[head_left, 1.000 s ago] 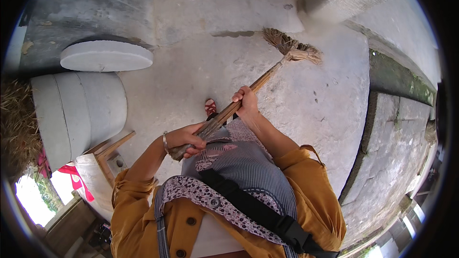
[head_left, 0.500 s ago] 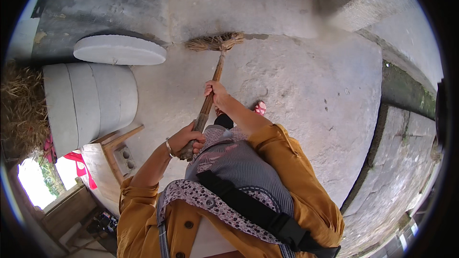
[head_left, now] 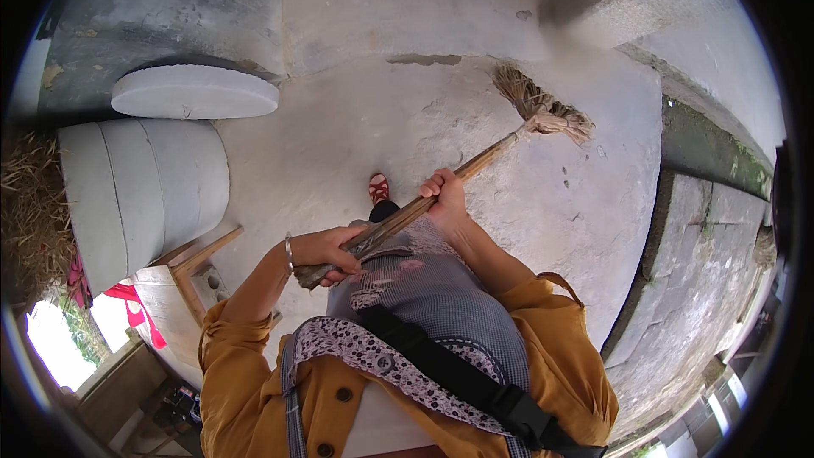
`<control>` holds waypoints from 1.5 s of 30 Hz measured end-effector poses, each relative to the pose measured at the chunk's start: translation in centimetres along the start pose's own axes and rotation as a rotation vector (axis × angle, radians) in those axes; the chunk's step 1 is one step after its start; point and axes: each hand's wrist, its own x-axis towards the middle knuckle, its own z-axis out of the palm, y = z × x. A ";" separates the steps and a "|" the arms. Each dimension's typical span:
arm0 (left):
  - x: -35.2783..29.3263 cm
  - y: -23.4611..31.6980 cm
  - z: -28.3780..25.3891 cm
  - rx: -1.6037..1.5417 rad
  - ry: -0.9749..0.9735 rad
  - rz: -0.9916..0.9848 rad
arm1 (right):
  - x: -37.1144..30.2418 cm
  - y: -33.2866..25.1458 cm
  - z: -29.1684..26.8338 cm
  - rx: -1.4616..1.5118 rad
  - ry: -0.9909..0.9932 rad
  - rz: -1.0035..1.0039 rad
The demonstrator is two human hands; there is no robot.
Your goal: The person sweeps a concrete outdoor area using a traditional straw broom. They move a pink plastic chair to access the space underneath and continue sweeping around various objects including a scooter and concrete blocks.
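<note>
A broom [head_left: 487,155] with a wooden stick handle slants from my waist up to the right, and its bound straw head sits over the concrete floor. Whether the bristles touch the floor I cannot tell. Around the butt end of the handle, near my apron, my left hand [head_left: 329,254] is closed, a bracelet on its wrist. Farther up the stick, about mid-handle, my right hand [head_left: 447,195] wraps its fingers round the wood. One foot in a red sandal [head_left: 378,188] shows beyond the handle.
At left lies a large grey cylindrical container [head_left: 153,191], beside a round white slab [head_left: 195,92] and dry straw [head_left: 34,208]. A wooden frame [head_left: 197,276] stands near it. A concrete pillar [head_left: 627,0] rises at far right; a gutter [head_left: 708,148] and stone ledge [head_left: 712,254] run along the right.
The broom head has swung right, off the crack in the floor, and the handle now slants more. My right hand moved right with it; my left hand stayed near my waist.
</note>
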 end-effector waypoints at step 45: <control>16.5 5.3 5.2 0.421 -0.064 -0.184 | 2.3 -13.8 -10.1 0.355 -0.175 -0.312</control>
